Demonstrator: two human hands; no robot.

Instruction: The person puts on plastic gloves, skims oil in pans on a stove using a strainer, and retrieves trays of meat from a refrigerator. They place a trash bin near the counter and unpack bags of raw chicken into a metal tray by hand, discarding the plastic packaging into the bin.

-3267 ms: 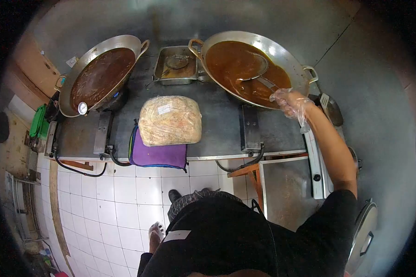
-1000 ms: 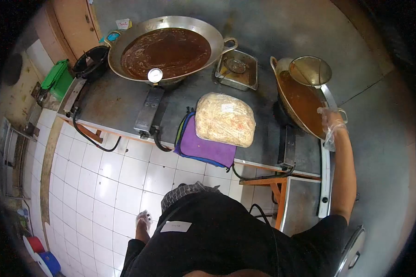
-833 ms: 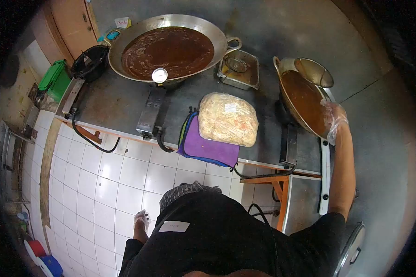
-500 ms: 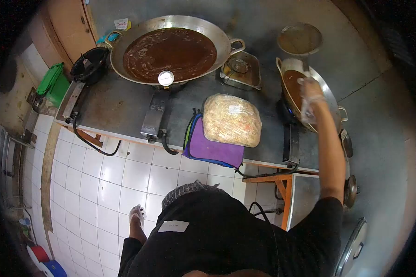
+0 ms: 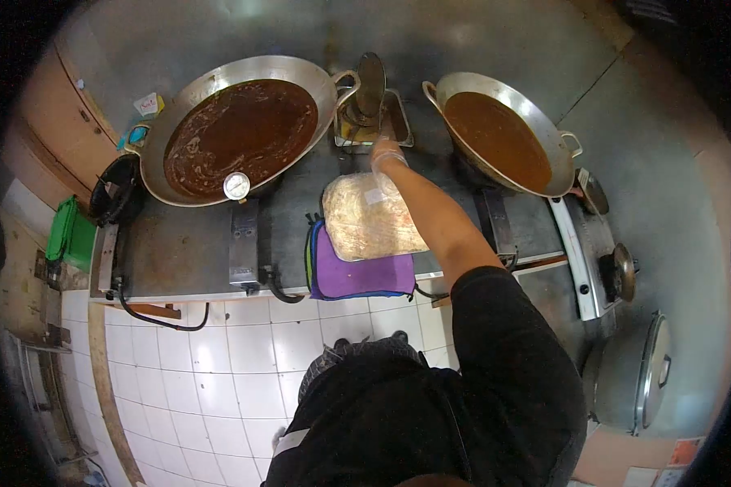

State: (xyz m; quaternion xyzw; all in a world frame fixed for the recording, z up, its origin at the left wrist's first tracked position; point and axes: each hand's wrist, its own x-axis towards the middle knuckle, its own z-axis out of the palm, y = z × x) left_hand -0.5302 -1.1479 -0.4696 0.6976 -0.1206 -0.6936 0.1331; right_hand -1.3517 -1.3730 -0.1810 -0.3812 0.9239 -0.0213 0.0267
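Observation:
My right hand (image 5: 386,152), in a clear plastic glove, is closed around the handle of a round metal skimmer (image 5: 371,85). The skimmer's disc is tilted on edge over a rectangular metal tray (image 5: 406,134); whether they touch I cannot tell. Below my hand lies a plastic-wrapped pale bundle (image 5: 361,223), partly covered by my forearm. It rests partly on a folded purple cloth (image 5: 365,276). Only a pale sliver beside my shirt may be my left hand; its fingers do not show.
A large pan of dark brown liquid (image 5: 244,134) stands left, with a dial thermometer (image 5: 236,186) at its rim. Another pan of brown liquid (image 5: 495,134) stands right. Metal burner controls (image 5: 244,243) and hoses line the counter's front edge. A lidded pot (image 5: 625,381) stands lower right.
My right hand has moved left with the skimmer, from the right pan to the metal tray. My view has shifted, and my left hand has nearly gone from sight beside my body.

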